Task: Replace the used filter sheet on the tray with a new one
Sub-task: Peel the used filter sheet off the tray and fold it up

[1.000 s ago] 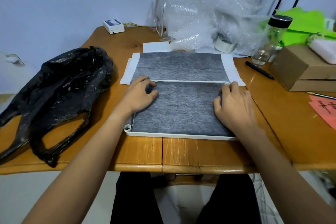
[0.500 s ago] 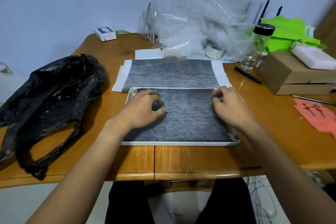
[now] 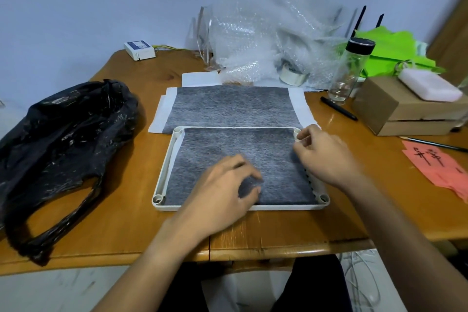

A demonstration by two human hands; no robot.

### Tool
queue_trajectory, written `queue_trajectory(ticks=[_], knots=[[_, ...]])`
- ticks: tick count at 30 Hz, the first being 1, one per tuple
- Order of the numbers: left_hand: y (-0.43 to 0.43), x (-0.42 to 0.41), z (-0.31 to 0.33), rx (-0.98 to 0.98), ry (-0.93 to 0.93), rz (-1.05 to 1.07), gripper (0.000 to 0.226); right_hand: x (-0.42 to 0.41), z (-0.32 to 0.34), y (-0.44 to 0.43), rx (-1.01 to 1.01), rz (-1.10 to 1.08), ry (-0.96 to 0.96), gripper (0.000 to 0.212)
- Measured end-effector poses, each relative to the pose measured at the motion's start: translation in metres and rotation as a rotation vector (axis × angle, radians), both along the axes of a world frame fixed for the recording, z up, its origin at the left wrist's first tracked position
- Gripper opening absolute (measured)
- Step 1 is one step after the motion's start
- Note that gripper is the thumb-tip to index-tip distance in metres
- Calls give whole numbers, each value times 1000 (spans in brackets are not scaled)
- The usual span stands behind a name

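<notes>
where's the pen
In the head view, the pen lies on the right side of the table, just in front of the bottle and left of the box.

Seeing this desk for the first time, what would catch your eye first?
The left hand and right hand handle a grey filter sheet in the white tray, centre. A crumpled black bag sprawls at left; bubble wrap piles up behind.
</notes>
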State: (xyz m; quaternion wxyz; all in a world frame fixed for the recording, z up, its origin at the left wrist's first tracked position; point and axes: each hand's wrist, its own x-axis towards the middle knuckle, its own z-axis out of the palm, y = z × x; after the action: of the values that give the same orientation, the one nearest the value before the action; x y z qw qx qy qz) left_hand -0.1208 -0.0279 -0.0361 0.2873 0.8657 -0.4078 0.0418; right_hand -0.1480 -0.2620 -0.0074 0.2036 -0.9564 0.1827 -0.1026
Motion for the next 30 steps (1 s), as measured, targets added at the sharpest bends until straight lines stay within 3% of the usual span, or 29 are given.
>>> queue_trajectory(ticks=[4,9,15,21,24,27,30], knots=[[2,-10,-21,-94,-1,70,13,5,-1,13,-321,52,134,32],[2,-13,-28,-101,-3,124,22,18,-7,16,-385,32,164,38],[2,-14,-29,-80,-9,137,30,28,-1,5,-112,-17,206,44],[3,-14,-27,-108,-9,113,22,30,6,-9,226,14,167,23],[12,-13,-21,-217,70,116,17,30,8,-17,402,20,145,21],[37,1,-10,-257,27,219,8,29,10,-25,487,14,173,28],[74,30,-3,-135,-53,357,10,27,13,-29,496,65,270,36]])
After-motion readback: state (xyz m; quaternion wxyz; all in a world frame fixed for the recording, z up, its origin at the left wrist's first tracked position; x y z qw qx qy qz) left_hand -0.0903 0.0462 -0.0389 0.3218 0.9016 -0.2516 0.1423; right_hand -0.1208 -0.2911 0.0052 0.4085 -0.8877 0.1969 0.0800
